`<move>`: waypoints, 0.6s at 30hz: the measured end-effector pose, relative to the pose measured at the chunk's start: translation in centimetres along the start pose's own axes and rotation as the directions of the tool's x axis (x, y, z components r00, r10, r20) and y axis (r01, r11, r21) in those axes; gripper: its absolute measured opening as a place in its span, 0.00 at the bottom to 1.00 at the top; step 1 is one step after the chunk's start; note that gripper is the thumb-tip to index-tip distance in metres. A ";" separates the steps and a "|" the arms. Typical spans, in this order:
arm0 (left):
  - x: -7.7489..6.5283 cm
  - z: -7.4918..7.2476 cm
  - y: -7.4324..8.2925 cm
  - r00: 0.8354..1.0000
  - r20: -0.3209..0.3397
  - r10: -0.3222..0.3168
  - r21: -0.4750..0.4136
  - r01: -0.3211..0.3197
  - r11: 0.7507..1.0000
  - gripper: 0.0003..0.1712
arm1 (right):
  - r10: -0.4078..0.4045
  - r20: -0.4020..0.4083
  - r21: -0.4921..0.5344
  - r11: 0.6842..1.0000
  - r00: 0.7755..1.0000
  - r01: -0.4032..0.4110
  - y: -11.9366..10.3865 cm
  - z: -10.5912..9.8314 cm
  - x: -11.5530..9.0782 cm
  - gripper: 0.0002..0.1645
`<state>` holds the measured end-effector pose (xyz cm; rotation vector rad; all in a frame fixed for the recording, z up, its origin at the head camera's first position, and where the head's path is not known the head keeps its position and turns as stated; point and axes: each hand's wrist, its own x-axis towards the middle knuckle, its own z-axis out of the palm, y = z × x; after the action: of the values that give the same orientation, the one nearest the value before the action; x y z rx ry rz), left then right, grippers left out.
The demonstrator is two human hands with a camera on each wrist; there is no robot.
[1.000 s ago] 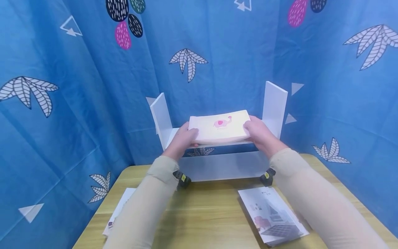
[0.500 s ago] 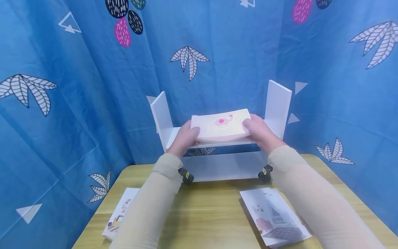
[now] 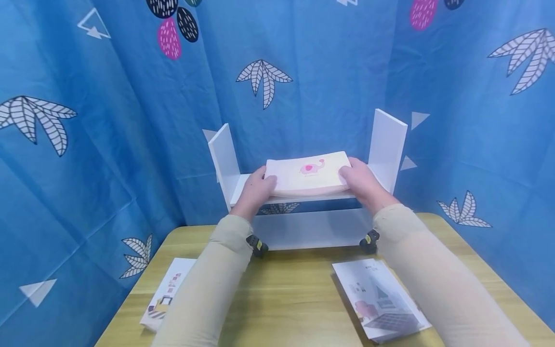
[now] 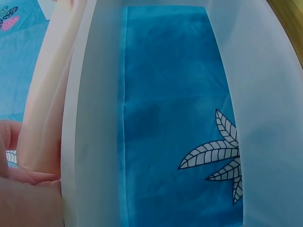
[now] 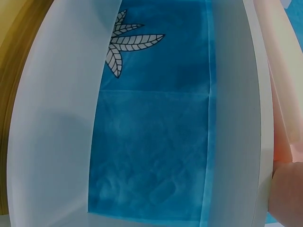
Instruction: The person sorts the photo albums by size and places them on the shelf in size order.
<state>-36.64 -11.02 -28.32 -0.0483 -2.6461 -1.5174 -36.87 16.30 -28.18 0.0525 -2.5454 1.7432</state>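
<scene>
Visibly, the left hand (image 3: 255, 190) and right hand (image 3: 363, 183), thumbs uppermost, gripped opposite ends of a cream, pink-elephant-printed rectangular pack (image 3: 309, 179) over a white, upright-ended shelf (image 3: 387, 148).

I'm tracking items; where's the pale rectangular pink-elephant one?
Head view, centre: the elephant item is held between left hand and right hand, at the white open-topped shelf.

Both arms out front: left arm (image 3: 201, 289) and right arm (image 3: 433, 274) reach forward, angling inward! Left hand (image 3: 255, 190) grips, thumb on top; right hand (image 3: 365, 182) mirrors it, a touch higher, the pair apart.
</scene>
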 end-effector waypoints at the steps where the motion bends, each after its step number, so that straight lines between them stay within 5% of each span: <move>1: 0.0 0.0 0.0 1.000 0.000 -0.004 0.002 0.004 1.000 0.35 | 0.002 -0.002 -0.005 1.000 1.000 -0.002 0.0 0.0 0.0 0.36; 18: -0.3 -0.3 -0.3 1.000 -0.025 -0.001 -0.024 0.001 1.000 0.36 | -0.036 -0.049 0.004 0.999 0.998 0.036 0.1 0.0 0.3 0.38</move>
<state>-36.39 -11.44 -28.48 -0.0295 -2.6095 -1.5398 -37.14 16.30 -28.25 0.0547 -2.4906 1.7158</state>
